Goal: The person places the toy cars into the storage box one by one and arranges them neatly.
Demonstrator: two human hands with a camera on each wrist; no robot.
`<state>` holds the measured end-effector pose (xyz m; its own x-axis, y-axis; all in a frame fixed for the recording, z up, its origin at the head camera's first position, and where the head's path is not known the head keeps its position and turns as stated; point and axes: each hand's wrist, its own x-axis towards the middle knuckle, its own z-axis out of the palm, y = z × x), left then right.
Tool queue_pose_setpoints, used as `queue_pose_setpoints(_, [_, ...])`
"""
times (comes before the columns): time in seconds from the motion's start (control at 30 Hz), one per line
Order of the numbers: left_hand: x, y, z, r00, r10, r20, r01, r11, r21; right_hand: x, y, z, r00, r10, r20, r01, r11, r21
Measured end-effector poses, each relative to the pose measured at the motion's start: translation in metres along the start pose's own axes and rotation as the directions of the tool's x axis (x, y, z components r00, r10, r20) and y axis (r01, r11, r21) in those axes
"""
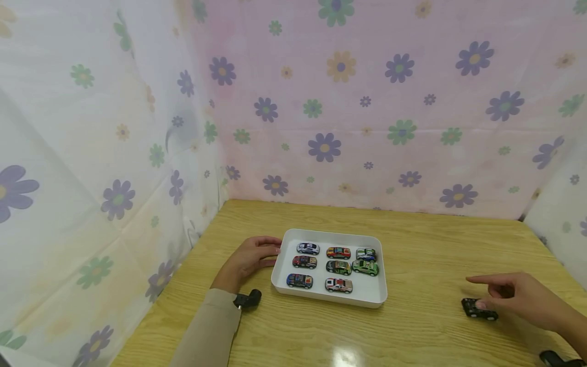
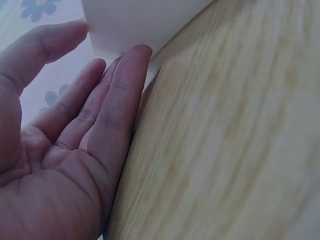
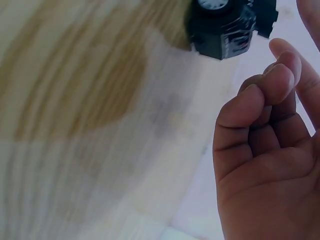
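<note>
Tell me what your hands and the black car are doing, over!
Left hand open, fingers against white tray. Right hand touching black car on table. Nothing between car and tray.

a beige long sleeve point(image 1: 208, 331) covers the left arm, with a small black wrist camera point(image 1: 248, 299) strapped on

Left grip point(image 1: 249, 257) flat, right grip point(image 1: 518, 295) half-curled

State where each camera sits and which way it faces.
Head: looks forward and down at the table, white tray, both hands.
Left wrist: looks along the left hand, fingertips at the tray wall.
Right wrist: past the right hand to the black toy car.
Shared: head and right wrist both show that car.
</note>
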<state>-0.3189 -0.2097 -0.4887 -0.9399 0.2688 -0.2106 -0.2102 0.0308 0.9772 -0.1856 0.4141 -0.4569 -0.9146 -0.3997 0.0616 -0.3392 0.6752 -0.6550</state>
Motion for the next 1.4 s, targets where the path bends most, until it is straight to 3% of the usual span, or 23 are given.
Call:
queue_pose_setpoints(0.37, [0.003, -0.001, 0.000, 1.000, 0.003, -0.003, -0.003, 1.000, -0.009, -0.010, 0.019, 0.003, 0.998, -0.005, 0.061, -0.001, 0.996, 0.090])
queue_pose_setpoints(0.53, [0.003, -0.002, -0.001, 1.000, -0.002, -0.002, 0.002, 1.000, -0.010, -0.012, 0.022, 0.006, 0.998, 0.034, 0.050, -0.037, 0.998, 0.045])
queue_pose_setpoints(0.73, [0.001, -0.001, 0.000, 1.000, -0.003, -0.007, 0.003, 1.000, -0.006, -0.013, 0.022, 0.007, 1.000, 0.023, 0.017, -0.024, 0.996, 0.088])
queue_pose_setpoints(0.97, [0.002, -0.002, 0.000, 1.000, -0.007, -0.012, 0.007, 1.000, -0.010, -0.003, 0.006, 0.004, 0.995, 0.101, -0.010, -0.101, 0.994, -0.047])
queue_pose_setpoints(1.17, [0.001, -0.003, -0.001, 1.000, -0.006, -0.018, 0.006, 1.000, -0.006, 0.010, -0.010, 0.006, 0.998, -0.005, -0.062, 0.003, 1.000, -0.022])
queue_pose_setpoints(1.4, [0.002, -0.002, -0.002, 1.000, -0.005, -0.015, 0.005, 1.000, -0.002, 0.026, -0.025, 0.011, 0.993, -0.115, -0.033, 0.117, 0.991, 0.057])
